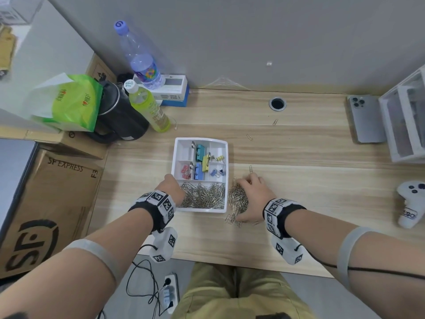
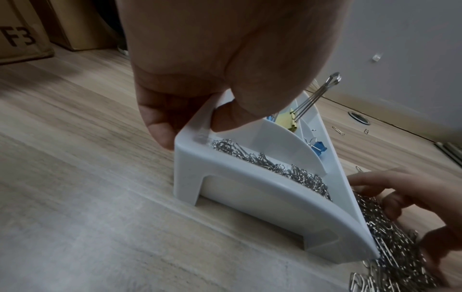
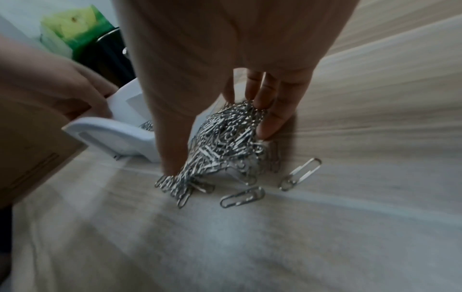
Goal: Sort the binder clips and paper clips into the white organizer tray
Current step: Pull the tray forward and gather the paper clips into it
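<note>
The white organizer tray [image 1: 224, 143] sits mid-table. Its upper compartments hold coloured binder clips [image 1: 200, 151], and the long near compartment holds silver paper clips [image 1: 204, 195]. My left hand [image 1: 174, 185] pinches the tray's near-left corner [image 2: 190, 142], thumb inside and a finger outside. A heap of paper clips [image 1: 238, 199] lies on the table against the tray's right side. My right hand [image 1: 248, 199] cups this heap [image 3: 225, 138], thumb on the near side and curled fingers [image 3: 270, 122] on the far side. A yellow binder clip [image 2: 291, 120] stands up in the tray.
Loose paper clips lie beyond the right hand [image 1: 250, 168] and farther back [image 1: 248, 137]; two more lie near the heap [image 3: 242, 197]. Bottles [image 1: 149, 107], a black kettle [image 1: 119, 116] and a cardboard box [image 1: 46, 203] crowd the left. A phone [image 1: 365, 118] and a white controller [image 1: 410, 203] lie right.
</note>
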Demonstrator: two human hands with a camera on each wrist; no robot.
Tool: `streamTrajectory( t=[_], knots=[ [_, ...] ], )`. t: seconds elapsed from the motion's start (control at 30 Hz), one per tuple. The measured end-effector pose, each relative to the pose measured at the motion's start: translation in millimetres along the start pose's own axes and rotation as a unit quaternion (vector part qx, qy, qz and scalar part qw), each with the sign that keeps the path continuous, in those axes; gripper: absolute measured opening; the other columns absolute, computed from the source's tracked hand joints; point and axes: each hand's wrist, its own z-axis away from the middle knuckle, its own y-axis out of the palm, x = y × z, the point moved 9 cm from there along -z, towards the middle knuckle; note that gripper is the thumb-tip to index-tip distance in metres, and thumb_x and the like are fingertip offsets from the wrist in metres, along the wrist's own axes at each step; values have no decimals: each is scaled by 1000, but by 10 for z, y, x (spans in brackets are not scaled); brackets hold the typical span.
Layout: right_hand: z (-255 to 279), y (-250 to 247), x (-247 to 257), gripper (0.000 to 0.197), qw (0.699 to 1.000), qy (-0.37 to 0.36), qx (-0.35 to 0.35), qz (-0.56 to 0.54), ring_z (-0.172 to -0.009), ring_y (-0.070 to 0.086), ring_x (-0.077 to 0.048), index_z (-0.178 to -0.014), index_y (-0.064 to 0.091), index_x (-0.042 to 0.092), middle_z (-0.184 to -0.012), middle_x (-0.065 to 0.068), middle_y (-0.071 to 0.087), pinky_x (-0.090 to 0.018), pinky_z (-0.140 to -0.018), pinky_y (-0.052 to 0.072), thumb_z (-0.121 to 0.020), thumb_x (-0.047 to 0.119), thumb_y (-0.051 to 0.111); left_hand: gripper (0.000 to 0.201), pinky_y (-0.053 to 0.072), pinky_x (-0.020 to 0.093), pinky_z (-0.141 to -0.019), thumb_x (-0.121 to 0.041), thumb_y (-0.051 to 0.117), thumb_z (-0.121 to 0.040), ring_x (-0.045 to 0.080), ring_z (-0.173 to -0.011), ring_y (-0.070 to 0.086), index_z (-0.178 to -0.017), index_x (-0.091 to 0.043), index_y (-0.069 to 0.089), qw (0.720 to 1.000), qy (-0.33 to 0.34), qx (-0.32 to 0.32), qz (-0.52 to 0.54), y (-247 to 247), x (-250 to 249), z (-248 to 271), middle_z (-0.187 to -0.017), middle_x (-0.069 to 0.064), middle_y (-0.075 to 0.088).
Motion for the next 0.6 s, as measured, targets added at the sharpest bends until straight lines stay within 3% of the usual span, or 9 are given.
streamTrajectory(
  t=[0.1,0.2,0.4,0.6],
  knots=[
    [11,36,55,132,1000,2,-7,28,-119,33,-19,-147,23,26,-132,-1,30,-32,-105,40,-37,71,81,37,41,29,-52,-10,47,-94,19,-66,52,-127,0,34,1000,5,5,1,9,-5,6,-80,7,51],
    [-5,71,82,129,999,9,-20,34,-119,33,-21,-147,24,26,-131,-3,30,-33,-106,39,-39,68,82,37,40,29,-52,-10,47,-94,22,-73,55,-127,-1,33,1000,11,18,8,43,-9,13,-81,7,50],
    [-21,56,134,77,999,0,-37,5,-113,37,-23,-134,42,26,-123,-4,37,-38,-101,43,-68,45,76,36,39,28,-52,-9,45,-95,19,-69,51,-128,-1,33,999,16,23,31,67,-13,19,-83,7,49],
    [-45,74,141,42,998,14,-37,-45,-104,41,-20,-120,57,23,-114,1,45,-37,-95,45,-79,19,65,37,37,29,-52,-8,44,-94,20,-70,51,-128,1,32,999,28,20,40,99,-44,27,-81,7,49]
  ],
)
